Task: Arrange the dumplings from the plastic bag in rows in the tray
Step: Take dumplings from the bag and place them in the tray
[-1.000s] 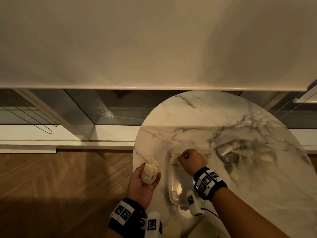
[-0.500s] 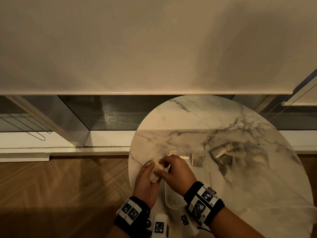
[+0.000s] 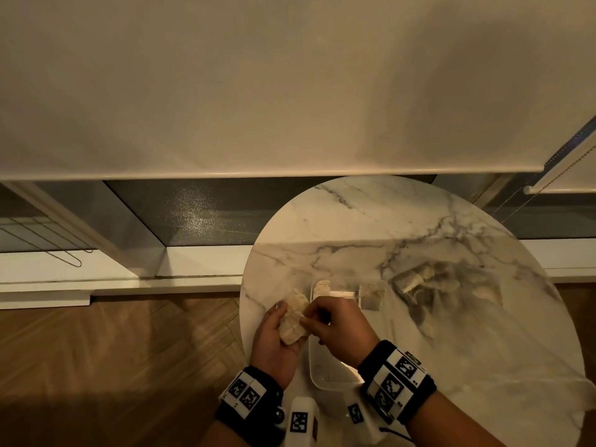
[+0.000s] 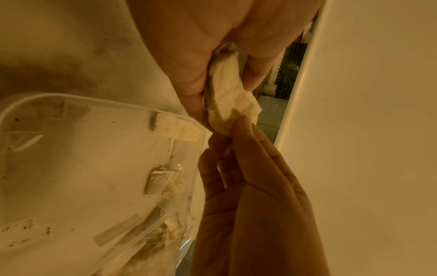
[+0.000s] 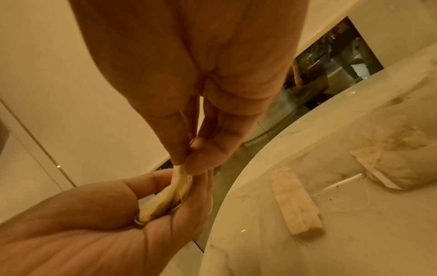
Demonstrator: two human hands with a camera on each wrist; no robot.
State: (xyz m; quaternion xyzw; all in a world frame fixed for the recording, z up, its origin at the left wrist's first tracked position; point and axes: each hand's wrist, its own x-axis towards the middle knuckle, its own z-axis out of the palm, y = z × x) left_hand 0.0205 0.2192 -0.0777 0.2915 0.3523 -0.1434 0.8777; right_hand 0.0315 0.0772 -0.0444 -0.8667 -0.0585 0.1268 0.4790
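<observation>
— Pale and crumpled, that clump of dumplings [image 3: 293, 321] in the left hand [image 3: 274, 343] — why carry it there, just off the tray's left edge?

— A guess: it serves as a ready stock. The palm faces up and the fingers curl round the clump like a cradle, so the other hand can pick pieces off without going back to the plastic bag [image 3: 451, 285], which lies well apart on the right of the marble table [image 3: 371, 227].

— And the right hand [image 3: 335, 324]?

— It reaches across to the left, thumb and fingertips [image 5: 187, 160] pressed together on the top edge of one piece in the clump — a fine pinch, the wrist held above the tray. The remaining fingers lie straight alongside.

— The clear tray [image 3: 317, 372] itself?

— It sits between the two wrists. Two dumplings lie along its far end: one [image 3: 322, 287] in the left corner, another [image 3: 371, 296] to its right. That looks like the start of a first row, with most of the tray floor bare, so the task seems to be at an early stage.

— Why pinch so lightly?

— The pieces look soft and stuck together; a light grip likely peels one free without tearing it.
</observation>
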